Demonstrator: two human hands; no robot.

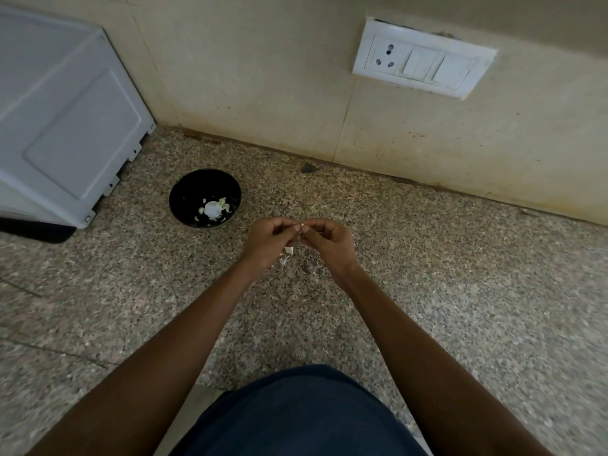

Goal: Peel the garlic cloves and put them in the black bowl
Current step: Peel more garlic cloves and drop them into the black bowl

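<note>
My left hand (pixel 268 240) and my right hand (pixel 329 241) meet over the middle of the speckled counter, fingertips together. Between them they pinch a small garlic clove (pixel 301 225), mostly hidden by the fingers. Pale peel scraps (pixel 287 255) lie on the counter just under the hands. The black bowl (pixel 184 195) stands to the left and a little behind the hands, with white garlic pieces (pixel 212 209) inside it.
A white appliance (pixel 65 126) fills the back left corner, close to the bowl. The beige wall runs along the back of the granite counter (pixel 460 274) and carries a white socket and switch plate (pixel 424 59). My dark-clothed body (pixel 296 416) is at the counter's front edge.
</note>
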